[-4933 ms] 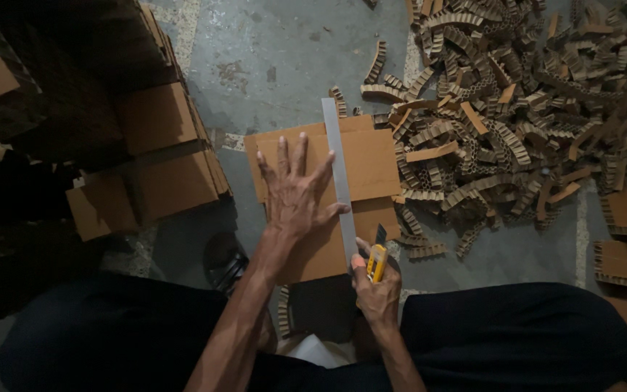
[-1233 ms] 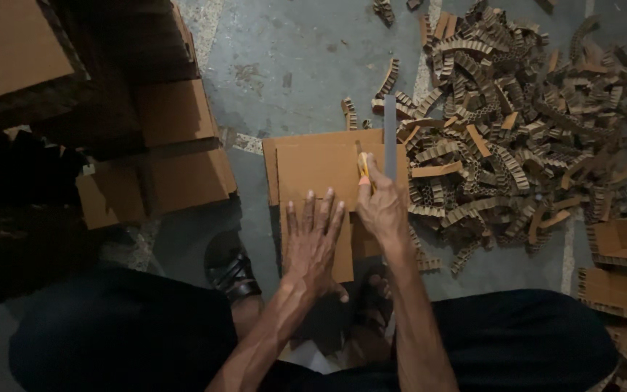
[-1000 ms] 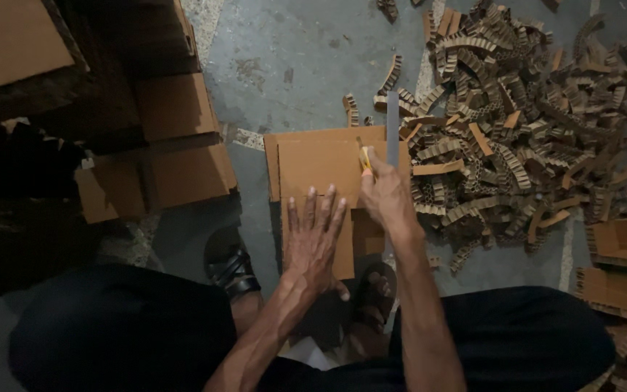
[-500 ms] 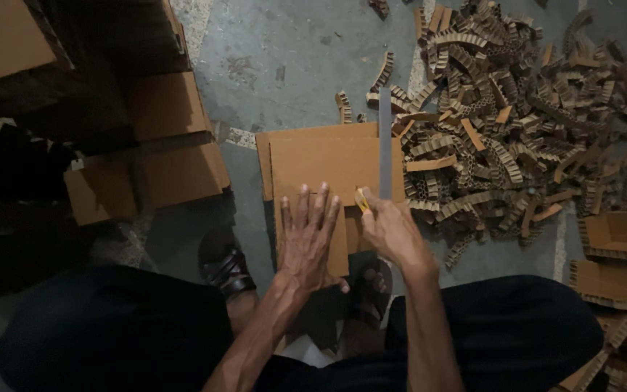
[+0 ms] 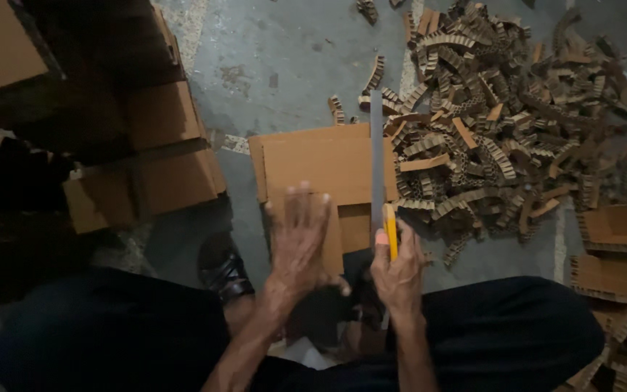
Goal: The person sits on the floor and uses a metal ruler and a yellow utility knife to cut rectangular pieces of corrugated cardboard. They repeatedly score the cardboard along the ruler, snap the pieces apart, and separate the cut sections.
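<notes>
A brown cardboard sheet (image 5: 321,163) lies flat on the grey floor in front of my knees. My left hand (image 5: 297,239) rests palm down on its near part, fingers spread. A long grey metal ruler (image 5: 376,156) lies along the sheet's right edge, pointing away from me. My right hand (image 5: 398,268) grips a yellow utility knife (image 5: 390,229) at the ruler's near end, blade side against the ruler. The blade itself is too small to make out.
A large heap of cut corrugated cardboard strips (image 5: 502,131) fills the floor to the right. Stacked cardboard boxes (image 5: 154,160) stand at the left. More cardboard pieces (image 5: 615,232) lie at the far right. A dark sandal (image 5: 223,265) shows by my left knee.
My right hand has drawn the knife along the ruler from the sheet's far part back toward me. My left hand stayed pressed on the cardboard.
</notes>
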